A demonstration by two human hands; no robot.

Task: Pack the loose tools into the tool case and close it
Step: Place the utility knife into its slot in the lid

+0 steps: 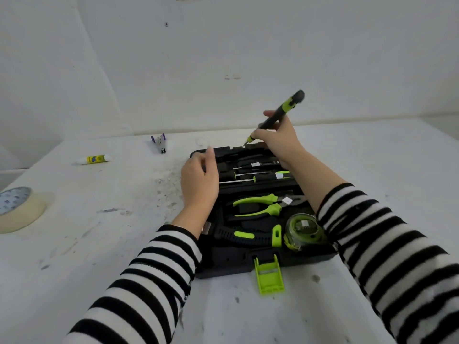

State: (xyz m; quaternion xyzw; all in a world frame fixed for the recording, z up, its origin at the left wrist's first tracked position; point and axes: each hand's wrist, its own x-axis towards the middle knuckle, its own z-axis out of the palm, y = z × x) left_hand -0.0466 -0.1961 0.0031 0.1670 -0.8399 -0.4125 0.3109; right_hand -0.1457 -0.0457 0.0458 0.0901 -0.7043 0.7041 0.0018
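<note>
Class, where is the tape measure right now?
In the head view, the tape measure sits in the case's near right corner, right of the hammer.

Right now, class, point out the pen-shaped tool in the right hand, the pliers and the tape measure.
pen-shaped tool [282,111]: head view, middle of its black barrel.
pliers [255,199]: head view, upper green handle.
tape measure [304,228]: head view, top of its round housing.

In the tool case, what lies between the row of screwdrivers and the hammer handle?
The green-handled pliers lie there, seen in the head view.
</note>
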